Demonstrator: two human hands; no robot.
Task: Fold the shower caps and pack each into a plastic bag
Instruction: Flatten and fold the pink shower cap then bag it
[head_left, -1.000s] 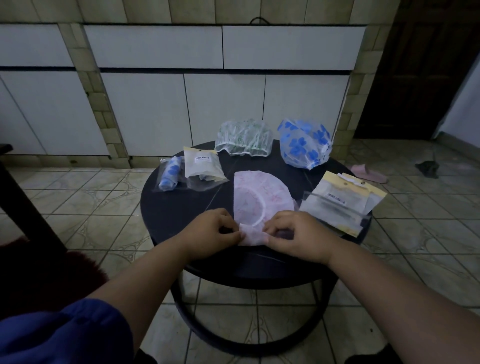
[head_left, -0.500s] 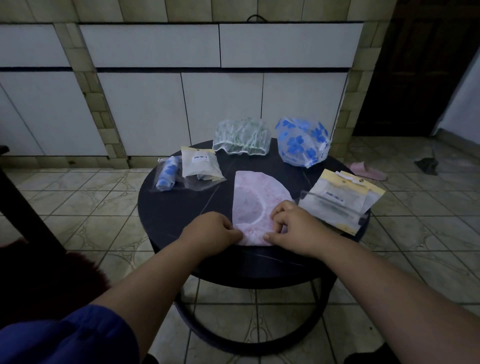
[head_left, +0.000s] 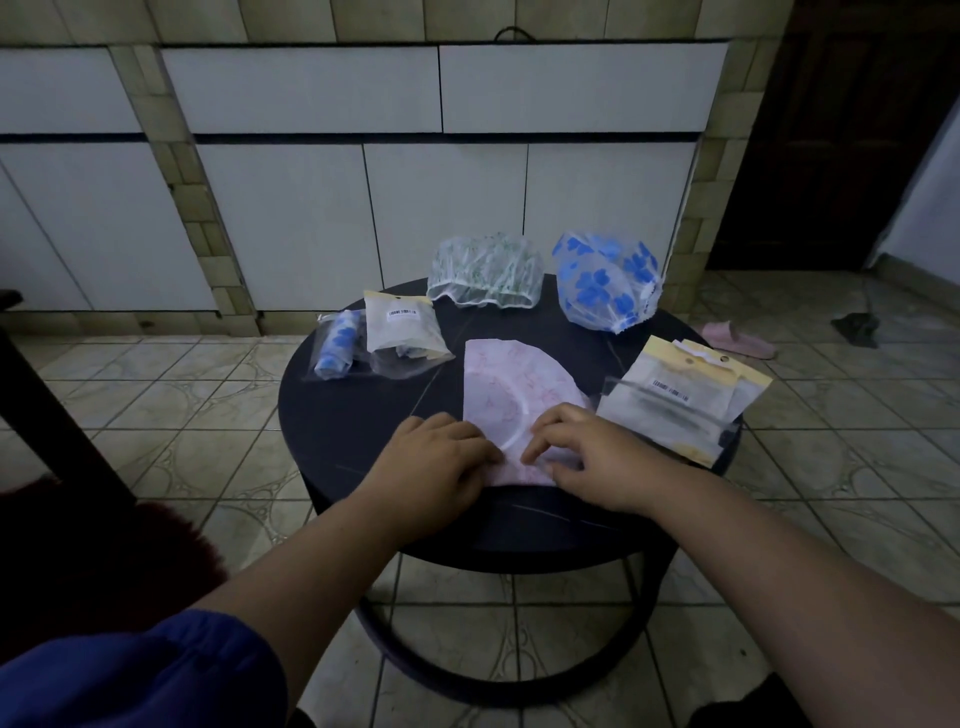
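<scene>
Head view, lower centre of frame: both hands down on pink shower cap (head_left: 511, 395), which lies flat on round dark worktop (head_left: 363, 415), already folded to a wedge w/ elastic rim showing as a pale arc. Left hand (head_left: 441, 462) presses near-left edge, fingers curled and flat on it; can't tell if it pinches or only pins. Right hand (head_left: 582, 457) sits on near-right corner, fingertips (head_left: 530, 457) bent down onto a raised flap, grip closed on the film.

Step in hand, as I read it: next fold of near edge. To do well: pin w/ left, draw flap over w/ right, square edges, smooth out trapped air before creasing; film looks slippery, likely springs back if let go early.

Outward: empty bags stack (head_left: 685, 395) just right of cap, almost touching right hand. Upper left of worktop: packed bag w/ blue cap (head_left: 337, 345) beside labelled bag (head_left: 402, 332). Far edge: green-print cap (head_left: 485, 270) and blue-flower cap (head_left: 605, 280), both unfolded, puffed up. So two look packed, one in work, two waiting.
</scene>
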